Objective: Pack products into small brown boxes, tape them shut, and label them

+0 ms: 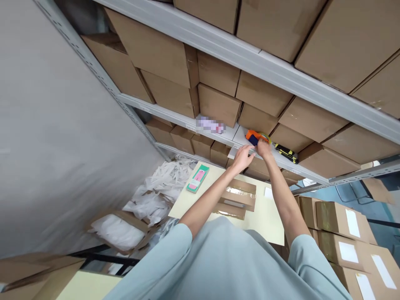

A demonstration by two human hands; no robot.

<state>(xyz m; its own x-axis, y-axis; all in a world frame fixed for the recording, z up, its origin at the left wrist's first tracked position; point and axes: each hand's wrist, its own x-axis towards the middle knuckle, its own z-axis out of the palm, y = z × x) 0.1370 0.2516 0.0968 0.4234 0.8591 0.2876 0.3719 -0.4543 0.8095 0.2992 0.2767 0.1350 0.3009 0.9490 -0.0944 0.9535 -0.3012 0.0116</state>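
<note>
Both arms reach forward to the middle shelf. My right hand (263,148) has its fingers closed at an orange tape dispenser (253,135) with a dark blue part, lying at the shelf edge. My left hand (243,157) is just left of it, thumb and fingers apart, with nothing in it. Black and yellow cutters (286,153) lie on the shelf to the right. Below, two taped cardboard boxes (239,193) rest on the pale table (268,225), and a green and pink package (198,178) lies at its left.
Cardboard boxes (218,104) fill the metal shelves (303,166). A blurred pale item (210,125) lies on the shelf. White paper scraps (162,183) pile up at the left. Labelled boxes (340,221) stand stacked at the right.
</note>
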